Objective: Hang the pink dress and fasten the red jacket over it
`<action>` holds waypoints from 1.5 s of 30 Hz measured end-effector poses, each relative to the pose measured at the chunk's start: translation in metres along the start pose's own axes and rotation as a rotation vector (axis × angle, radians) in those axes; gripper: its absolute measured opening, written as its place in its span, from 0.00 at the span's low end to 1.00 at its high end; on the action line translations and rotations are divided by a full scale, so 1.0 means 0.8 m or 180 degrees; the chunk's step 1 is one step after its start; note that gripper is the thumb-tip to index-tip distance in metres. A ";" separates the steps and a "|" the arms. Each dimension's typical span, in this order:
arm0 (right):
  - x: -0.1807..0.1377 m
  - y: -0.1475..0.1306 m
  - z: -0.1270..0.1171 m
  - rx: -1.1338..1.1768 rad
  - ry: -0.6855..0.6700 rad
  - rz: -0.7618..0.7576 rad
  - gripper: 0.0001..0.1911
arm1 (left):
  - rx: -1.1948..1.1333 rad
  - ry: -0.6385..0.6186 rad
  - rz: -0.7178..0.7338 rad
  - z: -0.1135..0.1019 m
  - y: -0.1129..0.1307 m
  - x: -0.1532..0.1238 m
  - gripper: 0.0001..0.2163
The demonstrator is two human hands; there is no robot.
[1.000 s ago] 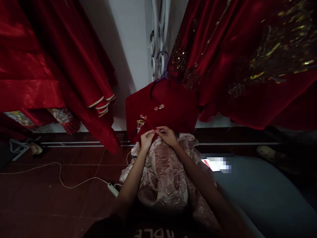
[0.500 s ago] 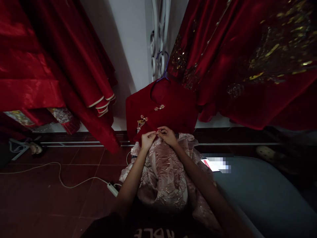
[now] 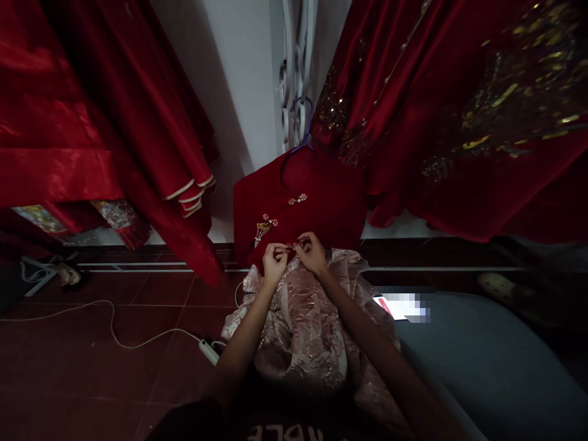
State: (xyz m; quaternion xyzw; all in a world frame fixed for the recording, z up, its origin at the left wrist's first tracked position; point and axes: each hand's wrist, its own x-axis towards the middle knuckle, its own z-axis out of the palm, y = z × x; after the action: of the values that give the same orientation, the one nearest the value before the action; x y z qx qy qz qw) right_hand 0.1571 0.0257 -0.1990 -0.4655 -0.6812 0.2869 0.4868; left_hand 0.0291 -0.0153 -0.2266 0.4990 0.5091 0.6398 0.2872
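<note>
A dark red garment [image 3: 331,202] hangs by its neckline from a purple hanger [image 3: 305,138]. Pearl-and-gold ornaments, one at the upper chest [image 3: 297,199] and a tasselled one [image 3: 265,225] lower left, decorate its front. At its lower part, my left hand [image 3: 275,260] is closed in a pinch on the red cloth. Close beside it, my right hand [image 3: 313,252] pinches a small shiny ornament on the garment, partly hidden by the fingers. Beneath both forearms, pink brocade fabric [image 3: 312,318] with a metallic sheen lies bunched.
Red garments [image 3: 156,110] hang at left, and sequinned red ones [image 3: 413,153] at right. A grey-blue seat [image 3: 487,349] on the right bears a lit phone [image 3: 390,306]. A white power strip [image 3: 209,351] and its cable lie on the tiled floor [image 3: 110,367]. A pale rail runs low along the wall.
My hands have drawn slightly apart at the fingertips, with the left's fingers more curled. The red garment has shifted very slightly; both hands stay at its lower part.
</note>
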 end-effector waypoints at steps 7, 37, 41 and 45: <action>-0.012 0.001 -0.021 0.0054 0.0337 -0.0072 0.08 | 0.0431 -0.0101 0.0540 0.002 0.002 -0.007 0.07; -0.008 0.024 -0.025 0.0107 -0.0507 -0.0037 0.13 | 0.0160 -0.0077 0.0114 0.009 0.005 -0.011 0.11; -0.012 0.021 -0.026 0.0202 -0.0471 0.0011 0.11 | -0.0258 -0.0314 -0.0201 0.007 0.012 -0.004 0.13; -0.016 0.019 -0.027 0.0522 -0.0178 0.0176 0.09 | -0.0817 -0.0186 -0.0703 0.001 0.030 0.034 0.19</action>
State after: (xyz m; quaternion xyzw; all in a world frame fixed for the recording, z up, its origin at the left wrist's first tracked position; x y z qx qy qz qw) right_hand 0.1837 0.0190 -0.2093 -0.4346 -0.6556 0.3679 0.4959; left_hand 0.0237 0.0015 -0.1950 0.4177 0.4663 0.6493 0.4318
